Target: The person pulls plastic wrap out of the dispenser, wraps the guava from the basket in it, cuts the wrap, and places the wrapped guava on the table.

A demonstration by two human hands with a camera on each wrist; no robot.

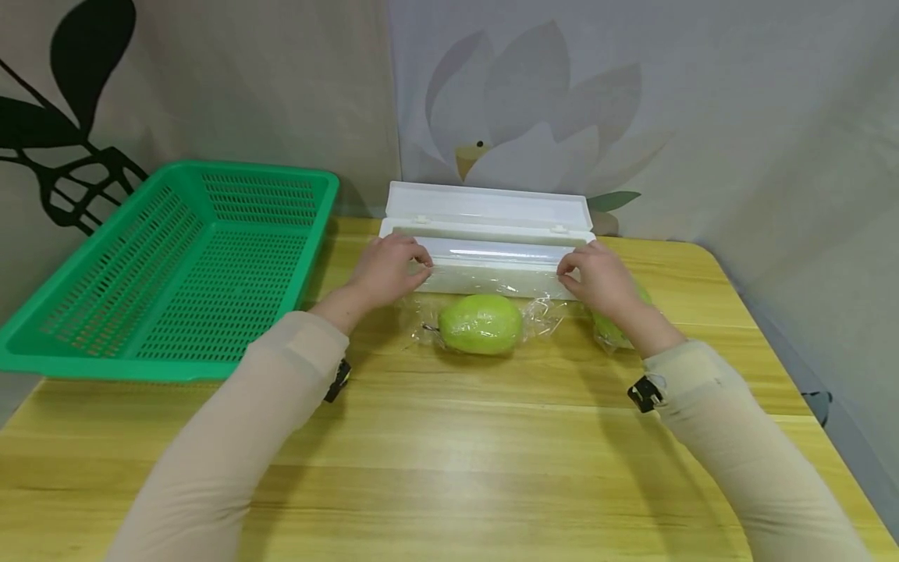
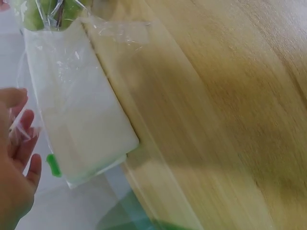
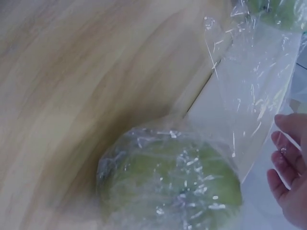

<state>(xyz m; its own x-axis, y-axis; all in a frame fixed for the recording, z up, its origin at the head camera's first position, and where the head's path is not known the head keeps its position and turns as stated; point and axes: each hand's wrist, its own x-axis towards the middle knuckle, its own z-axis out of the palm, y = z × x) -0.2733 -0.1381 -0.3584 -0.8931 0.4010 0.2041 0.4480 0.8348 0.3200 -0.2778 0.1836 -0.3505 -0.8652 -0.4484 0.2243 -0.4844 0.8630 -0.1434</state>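
A white cling film box lies lengthwise at the back of the table, its lid raised and a roll of clear film inside. My left hand is at the box's left end, pinching the film edge between thumb and fingers. At the right end, my right hand pinches the film too. Between them, in front of the box, sits a green fruit in clear film, its dark stem pointing left. A second wrapped green fruit lies under the right forearm, partly hidden in the head view.
A green slotted plastic basket takes up the left of the wooden table. A fabric backdrop with printed leaves and petals hangs close behind the box. The table's right edge slants away beyond the right arm.
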